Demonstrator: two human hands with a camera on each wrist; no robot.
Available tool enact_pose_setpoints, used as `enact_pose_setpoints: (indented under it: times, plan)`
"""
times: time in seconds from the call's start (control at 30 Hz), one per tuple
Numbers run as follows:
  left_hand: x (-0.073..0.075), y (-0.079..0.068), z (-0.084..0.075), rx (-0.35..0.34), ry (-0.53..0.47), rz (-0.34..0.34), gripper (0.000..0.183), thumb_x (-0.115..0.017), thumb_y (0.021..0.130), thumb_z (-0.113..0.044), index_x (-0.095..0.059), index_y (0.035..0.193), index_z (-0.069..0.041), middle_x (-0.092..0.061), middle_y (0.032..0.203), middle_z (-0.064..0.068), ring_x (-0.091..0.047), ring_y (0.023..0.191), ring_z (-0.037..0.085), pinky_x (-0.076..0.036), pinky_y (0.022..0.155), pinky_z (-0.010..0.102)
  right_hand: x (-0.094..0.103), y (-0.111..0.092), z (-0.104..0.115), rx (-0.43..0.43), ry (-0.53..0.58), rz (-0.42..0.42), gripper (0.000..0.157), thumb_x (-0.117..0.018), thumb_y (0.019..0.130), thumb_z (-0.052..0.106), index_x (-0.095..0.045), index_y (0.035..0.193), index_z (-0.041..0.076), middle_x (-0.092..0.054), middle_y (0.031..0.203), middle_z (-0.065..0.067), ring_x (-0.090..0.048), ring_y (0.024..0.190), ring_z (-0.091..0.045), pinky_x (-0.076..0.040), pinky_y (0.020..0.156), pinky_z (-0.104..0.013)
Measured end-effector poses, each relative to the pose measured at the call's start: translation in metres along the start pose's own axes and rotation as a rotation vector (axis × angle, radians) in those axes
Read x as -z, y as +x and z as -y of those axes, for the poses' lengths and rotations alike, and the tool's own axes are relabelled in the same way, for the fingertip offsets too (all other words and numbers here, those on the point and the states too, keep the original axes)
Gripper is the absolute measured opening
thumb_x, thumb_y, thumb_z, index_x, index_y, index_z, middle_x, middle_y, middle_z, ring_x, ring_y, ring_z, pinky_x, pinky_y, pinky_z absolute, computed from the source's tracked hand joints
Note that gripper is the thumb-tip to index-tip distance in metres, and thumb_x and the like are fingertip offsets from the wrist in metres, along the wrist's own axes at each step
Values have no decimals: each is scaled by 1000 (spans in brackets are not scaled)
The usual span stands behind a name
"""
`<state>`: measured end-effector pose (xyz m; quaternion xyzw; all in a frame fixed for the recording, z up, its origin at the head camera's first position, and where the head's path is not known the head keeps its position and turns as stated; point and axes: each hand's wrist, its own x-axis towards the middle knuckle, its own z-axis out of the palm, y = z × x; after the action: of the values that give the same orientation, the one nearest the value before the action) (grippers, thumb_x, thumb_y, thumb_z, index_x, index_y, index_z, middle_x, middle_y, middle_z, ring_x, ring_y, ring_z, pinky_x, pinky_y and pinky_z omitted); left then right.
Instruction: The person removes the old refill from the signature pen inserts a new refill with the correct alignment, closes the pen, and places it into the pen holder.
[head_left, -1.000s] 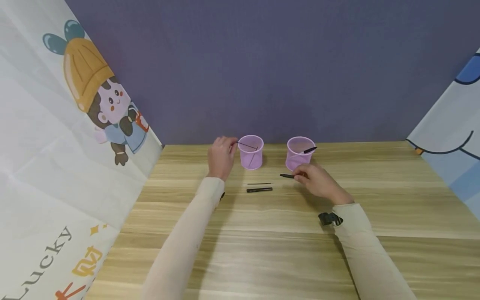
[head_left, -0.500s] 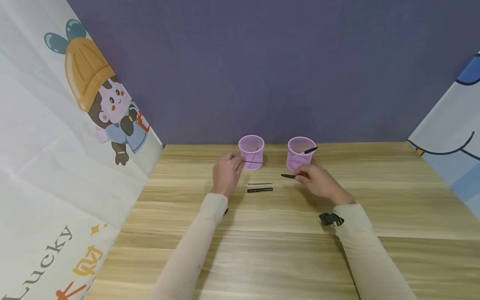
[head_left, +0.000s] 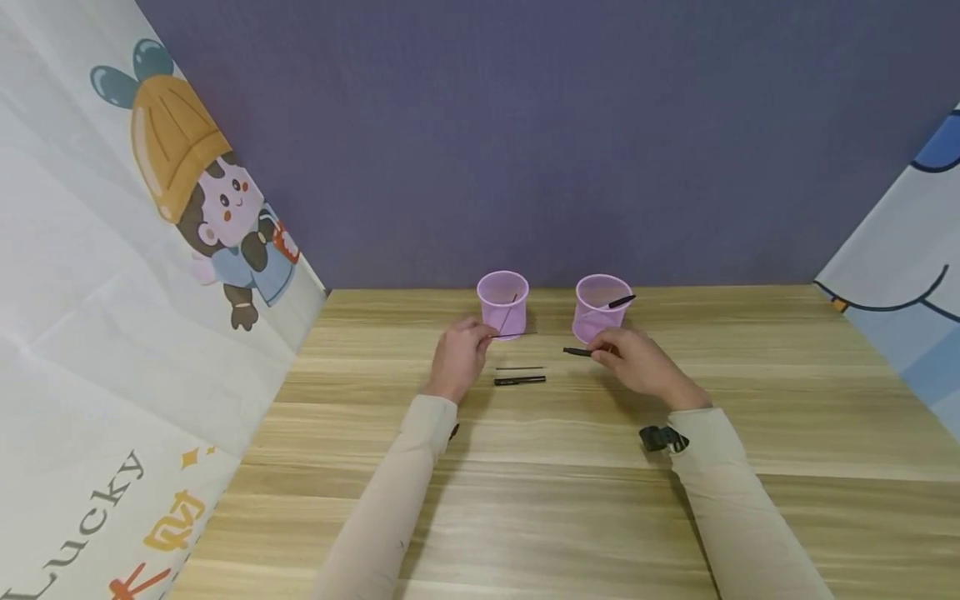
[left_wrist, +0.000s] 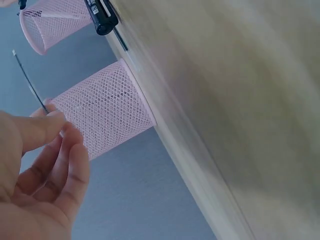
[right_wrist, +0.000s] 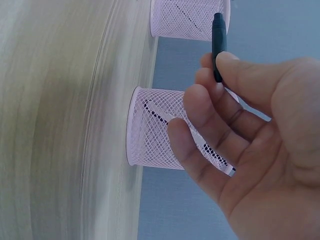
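Observation:
My left hand [head_left: 459, 358] pinches a thin dark pen refill [left_wrist: 29, 82] between thumb and fingertips, its pale tip pointing away. In the head view the refill overlaps the foot of the left pink mesh pen cup [head_left: 491, 315], where another thin rod [head_left: 509, 312] leans. My right hand [head_left: 637, 360] holds a black pen barrel [right_wrist: 219, 40] between thumb and index finger, its narrow stepped end sticking out. Just behind that hand stands the right pink mesh pen cup [head_left: 582, 325], with a black-ended pen [head_left: 621, 301] leaning over its rim.
Between the hands, a second thin refill [head_left: 520, 367] and a black pen piece with a clip [head_left: 520, 381] lie parallel on the wooden table [head_left: 555, 517]. A dark panel [head_left: 555, 150] rises behind the cups. Printed white cloth [head_left: 90, 333] borders the left side.
My left hand has come down and toward me from the left cup's rim, bringing the refill out in front of the cup. My right hand has stayed nearly still with the barrel.

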<state>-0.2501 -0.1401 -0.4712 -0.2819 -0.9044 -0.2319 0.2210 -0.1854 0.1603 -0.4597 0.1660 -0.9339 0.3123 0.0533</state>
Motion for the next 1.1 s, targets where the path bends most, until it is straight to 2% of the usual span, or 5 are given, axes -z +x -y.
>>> enact_pose_setpoints:
  times: [0.17, 0.33, 0.77, 1.1]
  plan:
    - [1, -1, -2, 9, -29, 87, 13, -74, 91, -3, -81, 101, -9, -78, 102, 9, -74, 96, 26, -61, 90, 37, -1, 0, -1, -9, 6, -1, 8, -66, 98, 6, -72, 102, 3, -71, 90, -6, -62, 82, -16, -53, 73, -35]
    - [2, -1, -2, 12, -70, 125, 11, -74, 90, -2, -80, 99, -7, -78, 102, 9, -75, 95, 25, -62, 89, 35, -2, 1, -2, 2, -3, -13, 8, -66, 98, 5, -72, 102, 3, -72, 91, -6, -63, 83, -17, -53, 74, -36]
    - [-1, -3, 3, -40, -89, 176, 9, -75, 90, -4, -80, 95, -9, -79, 98, 6, -75, 94, 22, -61, 89, 35, -3, -1, -2, -12, 0, -8, 10, -66, 98, 7, -73, 104, 3, -72, 93, -7, -62, 83, -17, -53, 74, -35]
    - [1, -3, 2, -49, -78, 198, 7, -76, 90, -6, -80, 94, -10, -78, 97, 5, -74, 93, 21, -60, 88, 36, -3, -1, -1, 1, -3, -11, 8, -68, 98, 8, -73, 102, 4, -71, 90, -5, -60, 80, -15, -51, 71, -32]
